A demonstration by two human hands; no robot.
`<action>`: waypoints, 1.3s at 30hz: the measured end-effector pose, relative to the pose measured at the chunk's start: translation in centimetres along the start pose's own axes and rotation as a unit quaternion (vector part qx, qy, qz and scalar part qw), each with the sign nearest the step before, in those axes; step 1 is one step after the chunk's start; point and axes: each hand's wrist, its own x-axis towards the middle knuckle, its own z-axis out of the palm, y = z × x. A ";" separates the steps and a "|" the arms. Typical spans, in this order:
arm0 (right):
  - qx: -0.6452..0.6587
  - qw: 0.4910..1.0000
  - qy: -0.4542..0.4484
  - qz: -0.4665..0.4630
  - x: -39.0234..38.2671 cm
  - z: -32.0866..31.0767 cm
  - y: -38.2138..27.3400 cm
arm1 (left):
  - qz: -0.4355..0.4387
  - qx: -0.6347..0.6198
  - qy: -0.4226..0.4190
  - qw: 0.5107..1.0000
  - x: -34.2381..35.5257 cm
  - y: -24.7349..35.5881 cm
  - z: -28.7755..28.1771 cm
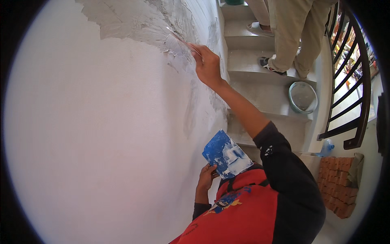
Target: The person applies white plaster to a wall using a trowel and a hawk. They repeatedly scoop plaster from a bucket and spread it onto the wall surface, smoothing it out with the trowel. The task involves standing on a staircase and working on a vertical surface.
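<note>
My right hand (207,65) is raised at the wall, closed on a thin putty knife (180,38) whose blade touches a rough, grey, freshly smeared patch (132,18) on the white wall (89,122). Lower down, beside my body, my left hand (207,179) grips a square blue board (217,150) smeared with white putty, held tilted near the wall.
Pale stairs (260,93) rise on the right, with a bucket (303,97) on one step. Another person's legs (296,32) stand higher up. A dark railing (357,126) lines the stairs. Below it are stacked red bricks (333,183) and a blue plastic bottle (327,147).
</note>
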 end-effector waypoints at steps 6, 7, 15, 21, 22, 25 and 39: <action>-0.031 0.999 -0.020 -0.040 -3.4 0.2 -0.3 | -0.022 0.013 0.041 0.999 -0.4 0.0 1.0; -0.020 0.998 -0.033 -0.042 -3.4 -0.2 0.1 | -0.017 0.006 0.031 0.999 -0.3 0.0 1.0; -0.029 0.999 0.015 -0.002 -0.2 0.2 2.2 | -0.021 0.005 0.028 0.999 0.0 0.0 1.0; -0.051 0.996 -0.057 -0.043 -4.2 -1.0 2.9 | -0.022 -0.005 0.042 0.999 0.0 -1.1 1.0; -0.040 0.996 -0.068 -0.032 -4.5 -1.8 3.3 | -0.028 -0.007 0.044 0.999 0.0 -1.2 0.9; -0.028 0.998 -0.062 -0.004 -3.9 -2.8 3.6 | -0.033 -0.009 0.044 0.998 -0.2 -0.7 1.0; -0.012 0.994 -0.078 0.080 -6.3 -3.2 3.5 | -0.033 -0.015 0.023 0.999 0.3 -0.7 1.3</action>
